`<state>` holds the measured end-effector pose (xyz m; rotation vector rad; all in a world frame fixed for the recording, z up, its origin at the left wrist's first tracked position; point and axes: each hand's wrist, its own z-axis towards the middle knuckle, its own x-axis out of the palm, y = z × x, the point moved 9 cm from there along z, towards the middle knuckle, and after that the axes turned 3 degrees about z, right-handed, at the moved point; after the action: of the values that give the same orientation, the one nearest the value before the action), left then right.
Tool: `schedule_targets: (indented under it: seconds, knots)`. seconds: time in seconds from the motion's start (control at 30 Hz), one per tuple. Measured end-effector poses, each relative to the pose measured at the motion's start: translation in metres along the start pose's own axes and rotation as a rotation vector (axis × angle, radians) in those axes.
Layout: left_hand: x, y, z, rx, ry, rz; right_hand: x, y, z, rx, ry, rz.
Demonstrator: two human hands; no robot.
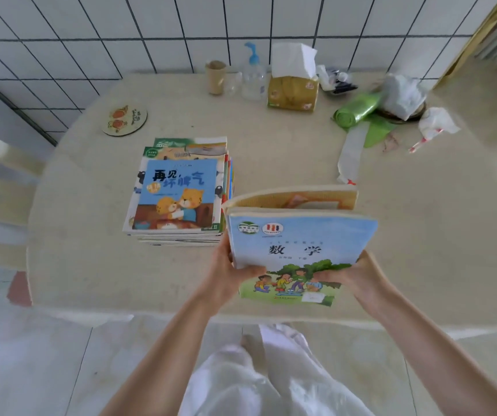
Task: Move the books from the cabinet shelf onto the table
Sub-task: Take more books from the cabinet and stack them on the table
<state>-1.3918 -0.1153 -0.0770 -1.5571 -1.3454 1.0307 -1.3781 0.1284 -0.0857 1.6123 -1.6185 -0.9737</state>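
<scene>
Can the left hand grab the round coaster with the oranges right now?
Probably not: the left hand is gripping the math books together with the right hand. The coaster lies far across the table, beyond the book stack.

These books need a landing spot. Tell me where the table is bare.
Bare: the table right of the held books, and the near-left strip between the stack and the edge. Crowded: the far right, around the tissue box and green roll.
</scene>
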Motion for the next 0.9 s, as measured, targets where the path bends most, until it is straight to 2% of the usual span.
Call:
schedule_targets:
  seconds: [0.23, 0.43, 0.73, 0.9]
  knots:
    - [0.012, -0.003, 0.01, 0.091, -0.108, 0.1, -0.007, 0.016, 0.016, -0.155, 0.068, -0.073]
    - [-0.007, 0.026, -0.004, 0.036, -0.219, 0.099, 0.003, -0.003, 0.023, -0.21, 0.124, -0.246]
    - [0.002, 0.037, 0.006, 0.019, -0.117, 0.109, -0.008, -0.025, 0.032, -0.172, 0.166, -0.447]
    - [0.001, 0.045, 0.005, 0.038, -0.103, 0.129, -0.007, -0.028, 0.032, -0.153, 0.186, -0.42]
